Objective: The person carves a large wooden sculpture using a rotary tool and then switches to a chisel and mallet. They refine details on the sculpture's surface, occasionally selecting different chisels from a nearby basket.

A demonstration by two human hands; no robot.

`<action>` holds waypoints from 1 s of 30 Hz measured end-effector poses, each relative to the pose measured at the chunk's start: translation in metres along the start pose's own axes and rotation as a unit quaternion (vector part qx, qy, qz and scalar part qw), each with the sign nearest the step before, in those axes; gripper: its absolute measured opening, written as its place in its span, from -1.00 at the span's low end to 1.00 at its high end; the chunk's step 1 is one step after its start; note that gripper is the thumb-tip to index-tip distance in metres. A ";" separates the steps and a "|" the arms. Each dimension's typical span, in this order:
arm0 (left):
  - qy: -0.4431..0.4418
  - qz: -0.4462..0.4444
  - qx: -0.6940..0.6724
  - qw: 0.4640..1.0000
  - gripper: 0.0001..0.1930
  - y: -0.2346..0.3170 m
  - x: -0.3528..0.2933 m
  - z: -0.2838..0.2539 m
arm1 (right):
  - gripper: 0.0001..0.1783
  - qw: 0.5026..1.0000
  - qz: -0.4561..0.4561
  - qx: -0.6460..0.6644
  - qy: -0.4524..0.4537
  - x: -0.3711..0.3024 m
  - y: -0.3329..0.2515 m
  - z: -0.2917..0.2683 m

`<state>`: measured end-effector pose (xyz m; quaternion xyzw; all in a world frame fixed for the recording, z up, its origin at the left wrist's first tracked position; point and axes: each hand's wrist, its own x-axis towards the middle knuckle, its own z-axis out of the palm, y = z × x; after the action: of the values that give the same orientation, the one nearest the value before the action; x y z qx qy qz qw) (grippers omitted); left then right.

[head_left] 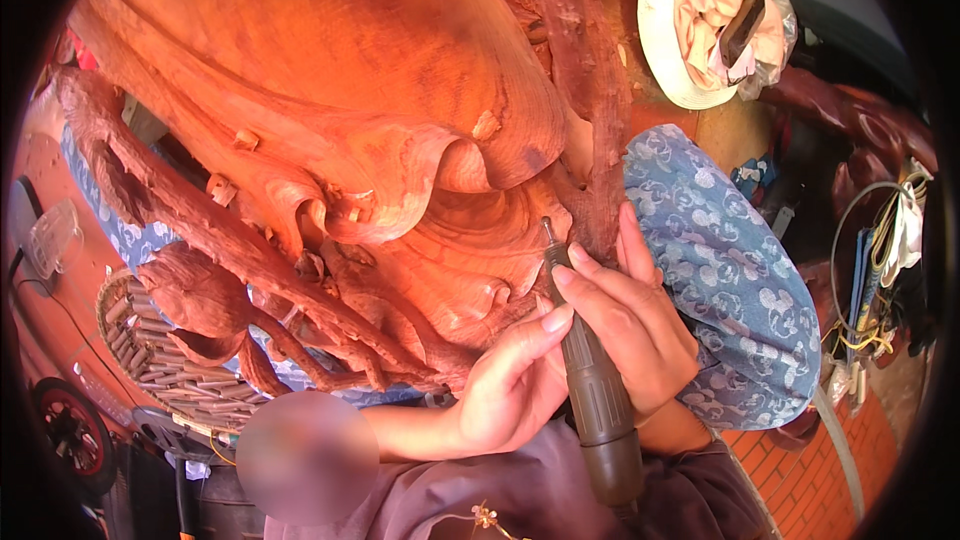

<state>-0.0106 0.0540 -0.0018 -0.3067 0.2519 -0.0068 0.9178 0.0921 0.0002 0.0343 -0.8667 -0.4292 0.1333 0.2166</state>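
Observation:
A large reddish wood carving [330, 60] with curled, leaf-like edges spreads before me. My right hand [635, 335] is closed round a dark rotary carving tool [597, 380], its fingers near the front end. The thin metal bit [547, 227] points up at the carved edge; whether it touches the wood I cannot tell. My left hand [520, 375] lies beside the tool, its thumb and fingertips pressed at the tool's front part, palm partly turned up. A few wood chips [486, 124] rest on the carving.
A round basket of short brown sticks [160, 355] stands at the left. Blue patterned cloth [720, 290] bulges to the right of my hands. A pale hat [690, 20] holding cloth and a dark object lies at the far right. Files and a wire loop [880, 240] hang at the right edge.

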 end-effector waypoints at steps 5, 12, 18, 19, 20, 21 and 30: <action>-0.018 -0.012 -0.015 1.000 -0.68 -0.001 -0.006 -0.001 | -0.77 1.000 -0.028 -0.008 -0.012 0.002 0.000 -0.004; -0.040 0.017 0.005 0.999 -0.70 -0.007 -0.010 -0.003 | -0.78 0.999 -0.026 0.031 -0.021 0.002 -0.001 -0.006; -0.023 -0.010 -0.007 1.000 -0.65 0.000 -0.005 0.000 | -0.81 0.999 -0.012 -0.029 0.015 0.003 -0.005 0.001; -0.043 -0.007 -0.020 0.999 -0.64 0.000 -0.003 -0.002 | -0.81 0.999 -0.015 -0.035 0.014 0.002 -0.005 0.002; -0.064 -0.005 -0.034 0.997 -0.63 -0.001 -0.002 -0.004 | -0.81 0.999 -0.018 -0.041 0.013 0.001 -0.005 0.003; -0.070 -0.003 -0.049 0.996 -0.63 -0.002 -0.002 -0.005 | -0.81 0.999 -0.021 -0.047 0.012 0.000 -0.005 0.004; -0.052 0.018 -0.002 0.998 -0.62 -0.009 -0.012 -0.009 | -0.78 0.999 -0.036 0.032 -0.010 0.003 -0.001 -0.004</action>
<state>-0.0242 0.0431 0.0026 -0.3037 0.2093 0.0264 0.9291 0.0949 0.0023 0.0377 -0.8419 -0.4578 0.1474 0.2449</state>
